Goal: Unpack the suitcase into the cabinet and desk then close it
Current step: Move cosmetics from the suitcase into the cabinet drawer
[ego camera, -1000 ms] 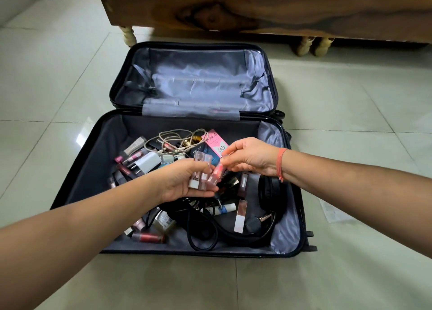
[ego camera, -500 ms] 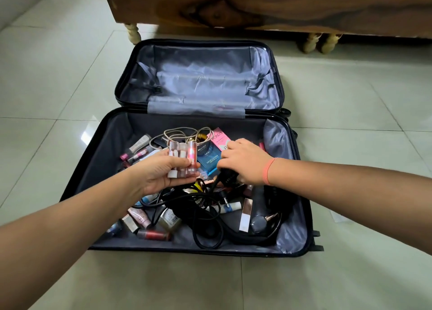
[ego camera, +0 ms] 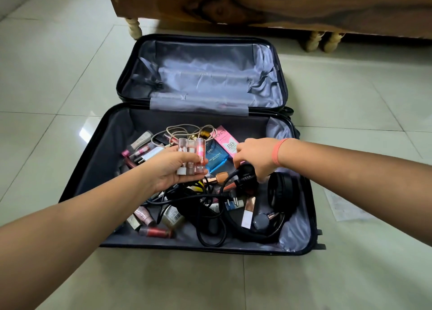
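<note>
The left hand clutches three tubes above the suitcase lying open on the floor, while the right hand, just beside it, curls round the headphones among the clutter inside.

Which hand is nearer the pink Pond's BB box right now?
Right. The right hand is just beside the pink box, at its lower right edge. The left hand, holding three tubes, is farther left, beyond the blue bottle.

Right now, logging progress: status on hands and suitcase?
Left hand grips three lip tubes. Right hand at black cables, grip unclear. Suitcase open, cluttered.
</note>
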Motion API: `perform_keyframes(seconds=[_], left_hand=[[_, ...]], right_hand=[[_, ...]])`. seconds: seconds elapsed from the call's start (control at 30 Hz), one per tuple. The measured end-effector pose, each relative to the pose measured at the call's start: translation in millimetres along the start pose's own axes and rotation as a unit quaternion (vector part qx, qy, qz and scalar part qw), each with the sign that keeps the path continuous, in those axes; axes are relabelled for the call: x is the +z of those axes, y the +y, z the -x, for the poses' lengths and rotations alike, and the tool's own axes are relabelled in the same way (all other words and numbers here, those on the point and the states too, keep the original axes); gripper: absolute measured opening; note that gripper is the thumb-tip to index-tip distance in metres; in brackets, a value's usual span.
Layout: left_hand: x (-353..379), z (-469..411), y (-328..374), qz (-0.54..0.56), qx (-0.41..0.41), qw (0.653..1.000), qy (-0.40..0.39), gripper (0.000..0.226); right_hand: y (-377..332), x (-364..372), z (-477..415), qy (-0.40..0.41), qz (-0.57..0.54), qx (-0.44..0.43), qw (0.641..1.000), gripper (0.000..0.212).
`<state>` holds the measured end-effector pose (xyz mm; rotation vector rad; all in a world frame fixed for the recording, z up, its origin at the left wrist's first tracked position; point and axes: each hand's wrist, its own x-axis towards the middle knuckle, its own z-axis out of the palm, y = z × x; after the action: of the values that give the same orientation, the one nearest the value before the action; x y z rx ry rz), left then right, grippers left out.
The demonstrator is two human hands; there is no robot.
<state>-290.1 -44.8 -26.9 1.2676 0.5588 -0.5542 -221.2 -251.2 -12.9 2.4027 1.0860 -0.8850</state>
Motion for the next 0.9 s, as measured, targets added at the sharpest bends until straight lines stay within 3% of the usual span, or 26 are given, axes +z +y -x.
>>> perform_keyframes(seconds=[0.2, 0.3, 0.4, 0.5, 0.63, 0.77, 0.9], left_hand=[[1, -2, -1, 0.000, 0.016, 1.000, 0.016, 0.020], [-3, -3, -3, 0.015, 0.022, 0.999, 0.038, 0.021], [-4, -3, -3, 0.013, 0.022, 0.999, 0.045, 0.024], [-3, -4, -4, -0.005, 0.021, 0.999, 0.029, 0.022], [-5, -6, -5, -0.013, 0.012, 0.999, 0.034, 0.022], [-4, -8, -4, -0.020, 0.016, 0.999, 0.034, 0.018], [0, -11, -5, -0.021, 0.012, 0.999, 0.031, 0.022]], right_hand=[[-31, 19, -13, 0.120, 0.049, -0.033, 0.991, 0.056], [-48, 31, -13, 0.076, 0.127, -0.072, 0.986, 0.066], [-37, 29, -17, 0.146, 0.138, -0.075, 0.977, 0.036], [-13, 15, -21, 0.186, 0.140, -0.022, 0.972, 0.031], [-4, 0, -29, 0.176, 0.082, 0.047, 0.980, 0.034], [-12, 1, -35, 0.133, -0.070, 0.053, 0.987, 0.038], [-5, 3, -31, 0.084, -0.129, 0.056, 0.987, 0.041]])
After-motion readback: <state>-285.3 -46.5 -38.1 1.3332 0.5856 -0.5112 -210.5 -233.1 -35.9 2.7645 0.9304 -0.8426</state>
